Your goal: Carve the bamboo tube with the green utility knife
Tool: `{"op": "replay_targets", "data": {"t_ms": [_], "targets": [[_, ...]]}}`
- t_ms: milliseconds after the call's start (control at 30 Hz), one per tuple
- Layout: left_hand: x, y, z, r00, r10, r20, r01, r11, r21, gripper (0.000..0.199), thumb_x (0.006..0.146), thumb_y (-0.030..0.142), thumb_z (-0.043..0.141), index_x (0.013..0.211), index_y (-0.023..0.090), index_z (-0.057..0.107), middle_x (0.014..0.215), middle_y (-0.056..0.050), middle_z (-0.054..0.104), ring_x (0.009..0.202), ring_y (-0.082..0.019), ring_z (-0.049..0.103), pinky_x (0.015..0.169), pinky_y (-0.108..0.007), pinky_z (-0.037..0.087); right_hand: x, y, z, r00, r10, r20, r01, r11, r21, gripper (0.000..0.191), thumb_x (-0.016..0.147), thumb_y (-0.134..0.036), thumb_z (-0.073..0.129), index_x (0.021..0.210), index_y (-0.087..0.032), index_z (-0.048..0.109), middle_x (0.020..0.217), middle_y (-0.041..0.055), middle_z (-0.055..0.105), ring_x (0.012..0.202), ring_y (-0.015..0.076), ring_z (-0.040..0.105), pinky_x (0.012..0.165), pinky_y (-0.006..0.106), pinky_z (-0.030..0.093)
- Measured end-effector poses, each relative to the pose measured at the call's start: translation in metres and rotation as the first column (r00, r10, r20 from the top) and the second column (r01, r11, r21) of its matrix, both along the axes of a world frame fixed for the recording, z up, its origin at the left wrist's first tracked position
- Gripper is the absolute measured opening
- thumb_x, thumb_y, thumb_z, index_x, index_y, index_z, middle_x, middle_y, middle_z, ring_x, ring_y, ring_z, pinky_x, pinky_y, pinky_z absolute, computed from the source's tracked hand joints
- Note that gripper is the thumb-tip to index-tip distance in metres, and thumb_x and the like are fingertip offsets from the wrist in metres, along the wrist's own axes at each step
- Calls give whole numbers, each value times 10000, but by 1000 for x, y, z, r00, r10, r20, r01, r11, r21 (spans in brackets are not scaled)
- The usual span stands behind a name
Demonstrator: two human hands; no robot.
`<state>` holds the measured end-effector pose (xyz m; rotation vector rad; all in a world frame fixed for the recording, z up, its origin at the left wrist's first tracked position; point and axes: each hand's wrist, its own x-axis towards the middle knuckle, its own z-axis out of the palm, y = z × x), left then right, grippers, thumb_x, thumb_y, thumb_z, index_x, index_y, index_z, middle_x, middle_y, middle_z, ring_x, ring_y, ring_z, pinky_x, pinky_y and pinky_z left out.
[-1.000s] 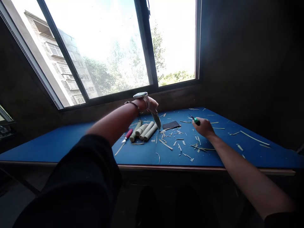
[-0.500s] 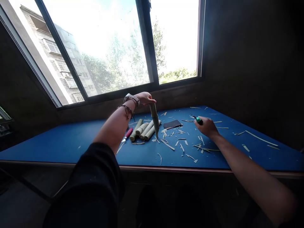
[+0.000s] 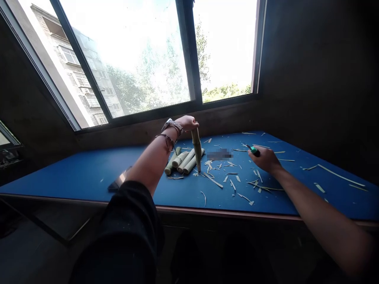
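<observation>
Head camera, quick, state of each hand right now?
Left hand: closed, holding an upright bamboo stalk at its top.
Right hand: closed, holding a green-handled craft knife.

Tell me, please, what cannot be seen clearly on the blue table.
Head view:
dark patch on the blue table: blurred
tool in the right hand: hidden by the hand, except a green part
top of the bamboo stalk: behind the left hand
dark flat object: partly behind the left forearm

Beyond the left grip (image 3: 187, 123), a window (image 3: 185, 51) frames an apartment block (image 3: 83, 75) and trees (image 3: 127, 88); bamboo shavings (image 3: 213, 180) litter the blue surface (image 3: 59, 173) below, a blurred dark patch (image 3: 219, 154) to the grip's right, a dark flat object (image 3: 118, 181) to its lower left.
</observation>
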<state>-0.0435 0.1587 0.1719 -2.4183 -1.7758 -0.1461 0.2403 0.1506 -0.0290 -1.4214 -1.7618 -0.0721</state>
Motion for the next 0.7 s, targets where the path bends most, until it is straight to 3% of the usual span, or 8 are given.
{"op": "replay_targets", "data": {"t_ms": [133,267,400,500,567,600,667,700], "targets": [[-4,-1,-5,999,8,-32,-7,999,46,287,786,331,432,861,117,609,641,-32,571,567,-127,498,547,-234,328,0,-1,0,1000,9,8,-9,1000,-4,248,752,-385,417,574,-218,375,526,13,469,491,130,410,485,251,268],[-4,-18,0,997,-29,-77,33,999,39,300,757,362,503,899,117,602,720,-40,597,591,-122,507,532,-226,318,-1,0,0,1000,9,19,-9,1000,-12,254,755,-388,422,573,-217,371,524,13,467,496,131,408,485,253,261],[-10,-53,12,983,-93,-157,83,994,-71,323,770,409,502,853,119,620,642,-21,589,544,-108,497,535,-223,326,-2,-2,1,1000,7,30,-5,999,-42,243,758,-381,424,583,-217,385,548,20,485,513,137,424,487,253,265],[-25,-91,11,956,-78,-283,5,968,-251,328,766,415,522,730,112,641,594,-23,585,525,-101,475,556,-228,336,-2,-4,2,999,-6,47,10,997,-72,234,762,-384,423,597,-219,401,577,35,505,534,151,440,484,259,264],[-39,-121,-3,948,-51,-315,-61,940,-336,296,732,394,574,670,110,635,547,-20,578,505,-98,461,561,-230,343,-2,-5,2,999,-2,53,7,996,-89,230,763,-386,424,604,-221,409,588,43,513,542,161,447,481,265,261],[-45,-136,-15,949,-43,-314,-103,895,-434,265,723,383,583,682,126,633,551,-14,585,505,-103,469,562,-231,347,-3,-5,2,998,3,55,2,995,-97,225,763,-384,425,606,-223,411,591,46,515,546,167,452,482,267,261],[-56,-162,-47,966,12,-258,-145,851,-504,197,723,338,553,715,154,621,571,-20,592,522,-129,494,564,-245,360,-4,-6,2,998,7,65,0,993,-115,213,760,-375,432,610,-226,412,599,51,518,559,177,462,487,272,266],[-61,-172,-66,977,42,-210,-142,858,-493,187,714,330,542,746,161,613,604,-36,602,547,-152,516,566,-258,368,-4,-6,2,997,5,73,4,992,-126,206,761,-369,433,614,-227,413,605,53,521,566,182,468,490,274,270]]}}
